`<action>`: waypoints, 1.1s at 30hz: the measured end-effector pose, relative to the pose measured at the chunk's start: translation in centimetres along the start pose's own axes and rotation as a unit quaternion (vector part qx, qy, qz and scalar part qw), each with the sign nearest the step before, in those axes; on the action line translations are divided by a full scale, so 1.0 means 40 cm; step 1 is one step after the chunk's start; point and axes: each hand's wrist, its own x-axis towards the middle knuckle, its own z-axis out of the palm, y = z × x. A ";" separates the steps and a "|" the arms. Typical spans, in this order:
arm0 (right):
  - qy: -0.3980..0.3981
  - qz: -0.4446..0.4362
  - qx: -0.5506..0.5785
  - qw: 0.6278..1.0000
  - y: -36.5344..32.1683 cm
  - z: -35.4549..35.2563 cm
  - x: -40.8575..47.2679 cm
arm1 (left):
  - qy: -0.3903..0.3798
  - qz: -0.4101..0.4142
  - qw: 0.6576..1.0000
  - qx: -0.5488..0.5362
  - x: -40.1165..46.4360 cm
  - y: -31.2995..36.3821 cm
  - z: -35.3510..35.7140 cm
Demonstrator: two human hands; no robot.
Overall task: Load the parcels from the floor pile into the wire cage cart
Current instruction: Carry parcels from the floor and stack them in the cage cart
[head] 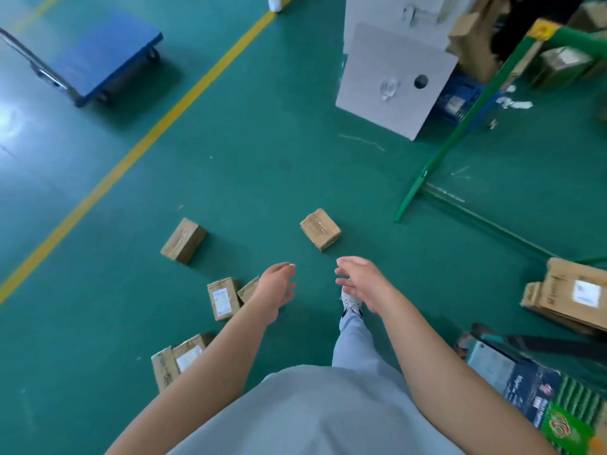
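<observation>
Hovering: both hands (pixel 315 284) spread, empty, above small parcels (pixel 320 229); blue trolley (pixel 108 57) far left, green rack (pixel 443 152) right.

Brown boxes on a green floor

We see a green floor (pixel 262 165) with a yellow line (pixel 157 126), brown parcels (pixel 320 229) with white labels, a blue trolley (pixel 98 57), a green frame (pixel 437 159), big white boxes (pixel 391 83), and our pale blue clothes (pixel 312 412).
</observation>
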 end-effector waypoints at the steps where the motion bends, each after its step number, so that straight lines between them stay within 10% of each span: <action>1: -0.005 0.009 0.007 1.000 -0.030 -0.027 0.037 | 0.008 -0.011 1.000 0.008 0.021 0.028 0.029; 21: -0.020 0.133 -0.064 0.989 -0.250 -0.191 0.589 | 0.013 -0.150 0.985 -0.079 0.451 0.257 0.268; 33: 0.000 0.221 -0.133 0.966 -0.092 -0.119 1.193 | 0.003 -0.233 0.970 -0.068 1.130 0.159 0.252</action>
